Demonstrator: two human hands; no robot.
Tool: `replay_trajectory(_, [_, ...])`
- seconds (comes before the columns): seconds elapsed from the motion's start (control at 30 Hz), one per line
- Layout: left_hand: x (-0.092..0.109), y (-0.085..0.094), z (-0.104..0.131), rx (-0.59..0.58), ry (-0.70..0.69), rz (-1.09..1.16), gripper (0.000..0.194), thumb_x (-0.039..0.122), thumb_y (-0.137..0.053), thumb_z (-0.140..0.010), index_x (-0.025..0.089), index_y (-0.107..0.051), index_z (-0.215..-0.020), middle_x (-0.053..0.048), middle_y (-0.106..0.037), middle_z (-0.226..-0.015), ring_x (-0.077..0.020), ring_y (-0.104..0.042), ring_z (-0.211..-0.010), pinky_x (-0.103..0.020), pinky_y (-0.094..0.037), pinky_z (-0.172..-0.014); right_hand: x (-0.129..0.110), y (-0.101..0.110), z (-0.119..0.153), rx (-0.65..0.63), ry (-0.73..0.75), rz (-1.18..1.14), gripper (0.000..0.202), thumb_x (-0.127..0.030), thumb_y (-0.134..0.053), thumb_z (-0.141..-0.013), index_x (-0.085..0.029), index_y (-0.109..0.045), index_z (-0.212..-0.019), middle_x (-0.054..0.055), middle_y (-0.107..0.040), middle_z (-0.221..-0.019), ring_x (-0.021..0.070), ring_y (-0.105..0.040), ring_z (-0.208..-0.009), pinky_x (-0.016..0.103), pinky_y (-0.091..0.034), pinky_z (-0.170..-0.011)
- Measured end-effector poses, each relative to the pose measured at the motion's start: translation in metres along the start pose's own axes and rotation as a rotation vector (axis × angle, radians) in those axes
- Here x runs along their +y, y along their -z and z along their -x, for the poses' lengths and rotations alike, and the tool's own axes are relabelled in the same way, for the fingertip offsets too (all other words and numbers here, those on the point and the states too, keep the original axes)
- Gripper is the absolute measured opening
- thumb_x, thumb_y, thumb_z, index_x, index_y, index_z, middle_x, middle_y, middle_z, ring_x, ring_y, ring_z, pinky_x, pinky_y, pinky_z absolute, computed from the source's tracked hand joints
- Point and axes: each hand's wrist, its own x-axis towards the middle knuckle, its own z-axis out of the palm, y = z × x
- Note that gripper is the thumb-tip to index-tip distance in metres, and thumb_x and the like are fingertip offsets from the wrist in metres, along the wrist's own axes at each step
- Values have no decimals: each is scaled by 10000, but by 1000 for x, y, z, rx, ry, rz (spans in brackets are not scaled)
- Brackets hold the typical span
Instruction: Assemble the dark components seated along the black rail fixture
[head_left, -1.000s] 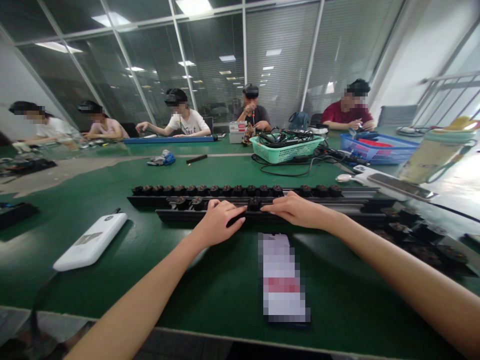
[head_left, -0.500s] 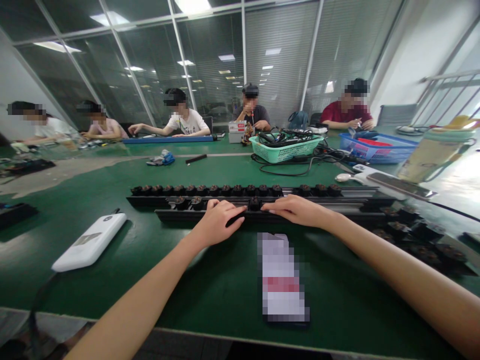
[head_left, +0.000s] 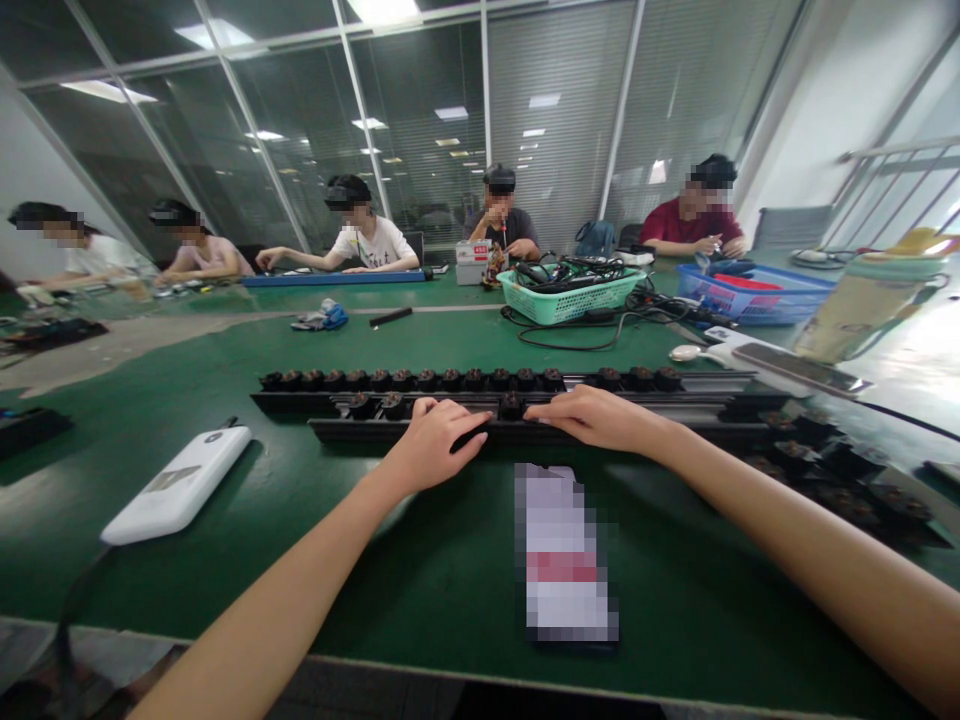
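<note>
A long black rail (head_left: 346,432) lies across the table in front of me, a few small black modules with brownish tops set along it. My left hand (head_left: 439,440) rests over the rail, its index finger stretched toward one black module (head_left: 511,404) and the thumb apart below. From the other side, my right hand (head_left: 600,418) points its index finger at the same module, its other fingers partly curled. Both fingertips are at or beside the module; contact cannot be made out. Behind lies a second black rail (head_left: 300,402) carrying a row of similar modules.
A phone (head_left: 566,560) lies near me, a white power bank (head_left: 180,485) to the left. Loose black modules (head_left: 855,490) are heaped at right. Farther back stand a green basket (head_left: 562,303) of cables, a blue basket (head_left: 750,305) and a bottle (head_left: 862,300). Several people sit opposite.
Both hands keep nearly the same pose at the module. The view has shifted very slightly; the module appears marginally farther right relative to the left fingertip.
</note>
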Motion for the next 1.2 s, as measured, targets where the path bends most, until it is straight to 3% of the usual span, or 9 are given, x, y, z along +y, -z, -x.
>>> replay_trajectory(0.13, [0, 0, 0, 0, 0, -6, 420, 388, -413, -1051, 225, -650, -1357, -91, -736, -1166, -240, -622, -1096, -467, -309, -981, -4, 5, 1, -9, -5, 71, 394, -234, -422, -1057, -197, -694, -1339, 79, -788, -1038, 177, -713, -848, 306, -489, -825])
replay_trajectory(0.3, [-5, -3, -2, 20, -27, -2, 404, 355, -428, -1048, 195, -660, -1338, -95, -738, -1137, -248, -624, -1079, -478, -377, -978, -5, 4, 1, -1, 4, 74, 391, -230, -426, -1050, -204, -704, -1324, 79, -783, -1024, 186, -708, -854, 304, -475, -811])
replay_trajectory(0.43, [-10, -7, -3, 42, -109, 66, 403, 315, -435, -1042, 124, -666, -1313, -123, -730, -1124, -235, -619, -1059, -409, -484, -965, -3, 3, 0, 5, 5, 74, 392, -222, -435, -1040, -210, -707, -1323, 79, -785, -1033, 187, -708, -854, 299, -466, -801])
replay_trajectory(0.6, [-11, -10, -3, 44, -81, 52, 394, 287, -435, -1041, 124, -657, -1323, -125, -718, -1166, -229, -657, -1063, -398, -523, -980, -6, 4, 0, 8, -2, 125, 388, -239, -437, -1041, -219, -711, -1316, 71, -785, -964, 183, -696, -806, 303, -450, -788])
replay_trajectory(1.2, [-9, -9, -4, 21, -58, 68, 389, 227, -439, -1021, 139, -658, -1331, -113, -719, -1157, -222, -677, -1039, -380, -542, -952, -7, 4, 0, 5, 4, 116, 385, -250, -429, -1050, -200, -703, -1316, 78, -784, -992, 187, -705, -823, 312, -447, -789])
